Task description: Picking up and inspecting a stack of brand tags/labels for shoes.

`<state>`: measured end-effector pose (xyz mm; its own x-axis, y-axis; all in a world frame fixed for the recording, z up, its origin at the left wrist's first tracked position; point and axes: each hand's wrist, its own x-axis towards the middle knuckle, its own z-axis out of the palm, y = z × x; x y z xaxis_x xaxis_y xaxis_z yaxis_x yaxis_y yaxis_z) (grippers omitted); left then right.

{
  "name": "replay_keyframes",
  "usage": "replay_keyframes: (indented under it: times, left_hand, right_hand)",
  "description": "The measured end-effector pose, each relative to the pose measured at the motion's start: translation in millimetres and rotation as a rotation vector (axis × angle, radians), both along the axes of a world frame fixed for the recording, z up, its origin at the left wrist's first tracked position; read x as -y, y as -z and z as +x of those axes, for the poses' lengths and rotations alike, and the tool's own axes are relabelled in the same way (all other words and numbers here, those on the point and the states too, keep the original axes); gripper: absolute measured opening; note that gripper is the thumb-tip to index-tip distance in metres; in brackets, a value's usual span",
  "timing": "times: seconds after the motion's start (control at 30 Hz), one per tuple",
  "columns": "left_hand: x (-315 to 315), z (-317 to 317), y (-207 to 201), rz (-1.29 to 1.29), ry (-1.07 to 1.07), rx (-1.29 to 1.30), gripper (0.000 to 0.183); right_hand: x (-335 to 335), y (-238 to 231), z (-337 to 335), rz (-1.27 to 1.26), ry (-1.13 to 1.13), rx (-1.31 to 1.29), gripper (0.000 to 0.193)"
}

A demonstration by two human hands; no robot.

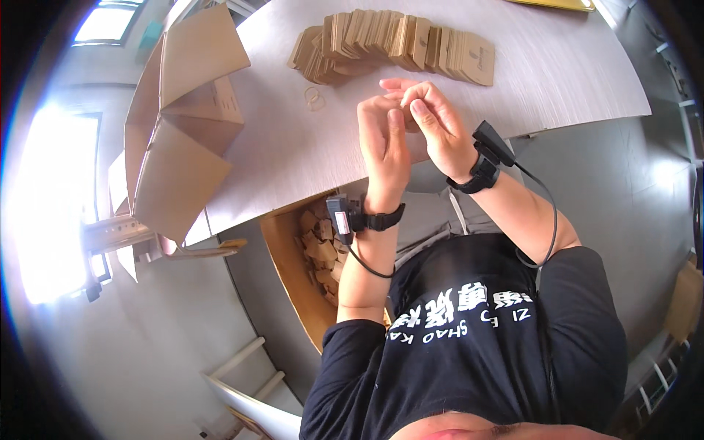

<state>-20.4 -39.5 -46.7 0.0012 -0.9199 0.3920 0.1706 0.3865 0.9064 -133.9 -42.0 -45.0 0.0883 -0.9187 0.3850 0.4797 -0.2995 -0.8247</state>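
My left hand (383,136) and my right hand (441,136) are close together above the near edge of the table, their fingertips almost meeting. The left fingers curl inward toward the right hand, with the thumb pointing up. On the right, thumb and forefinger are pressed together in a pinch. Whatever is between the fingers is hidden or too small to make out. Just beyond the hands, a long curved row of brown cardboard cards (411,44) leans on the table. Thin tan rubber bands (314,99) lie left of the hands, near the row.
An opened cardboard box (183,125) with raised flaps stands at the table's left. Below the table edge, a larger carton (282,253) holds many small brown card pieces (320,253). Part of a yellow object (561,4) shows at the far edge of the pale table (572,81).
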Motion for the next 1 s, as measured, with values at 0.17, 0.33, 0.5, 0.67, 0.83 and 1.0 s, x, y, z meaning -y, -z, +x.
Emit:
replay_keyframes:
  times: [0.17,0.33,0.5,0.67,0.83,1.0]
  left_hand:
    - [-3.2,-8.3,5.5,0.017,-0.090,-0.097,0.012]
    - [-3.6,-6.7,-13.3,0.058,-0.053,-0.043,0.017]
    - [-1.7,12.1,-19.0,0.121,0.158,0.051,0.030]
    - [-5.1,24.3,-18.0,0.224,0.588,0.133,0.056]
    - [5.6,24.0,-0.7,0.106,0.441,0.383,0.048]
    - [5.0,22.9,10.6,-0.147,0.305,0.388,0.051]
  right_hand:
    - [-0.6,-6.6,2.2,-0.048,0.165,-0.228,0.018]
    - [4.2,-14.0,-1.5,-0.001,0.250,-0.406,0.029]
    - [4.6,-22.1,-12.3,0.031,0.252,-0.645,0.034]
    - [18.4,-10.6,-24.4,-0.409,0.506,-0.791,0.039]
    - [15.7,-17.5,-33.2,-0.389,0.362,-0.692,0.040]
    - [4.6,-27.7,-25.7,-0.694,0.385,-0.749,0.012]
